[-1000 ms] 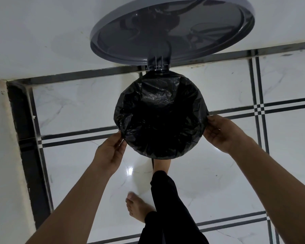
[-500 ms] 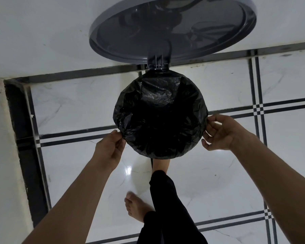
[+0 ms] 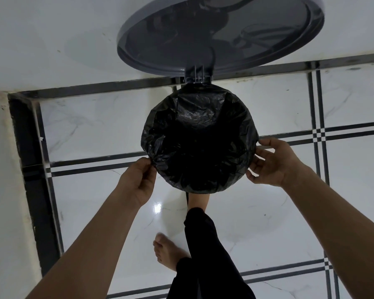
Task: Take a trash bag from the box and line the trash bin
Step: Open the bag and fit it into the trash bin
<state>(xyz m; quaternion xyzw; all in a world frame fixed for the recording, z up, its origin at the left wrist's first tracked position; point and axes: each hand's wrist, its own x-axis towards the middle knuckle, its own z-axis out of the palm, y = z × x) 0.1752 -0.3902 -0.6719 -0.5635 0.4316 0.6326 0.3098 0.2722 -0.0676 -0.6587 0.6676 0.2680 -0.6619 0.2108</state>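
Over tiled floor [image 3: 268, 223], both hands [image 3: 136, 182] flank the bag-lined bin [image 3: 200, 139].

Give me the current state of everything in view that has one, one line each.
Bin lid: raised, open.
Trash bag: black, mouth open, stretched over the bin rim; bin body hidden beneath it.
Left hand: at the bag's left edge, fingers pinching the plastic.
Right hand: at the bag's right edge, fingers spread and touching it, no clear grip.
Foot at the bin base: toes hidden under the bin.
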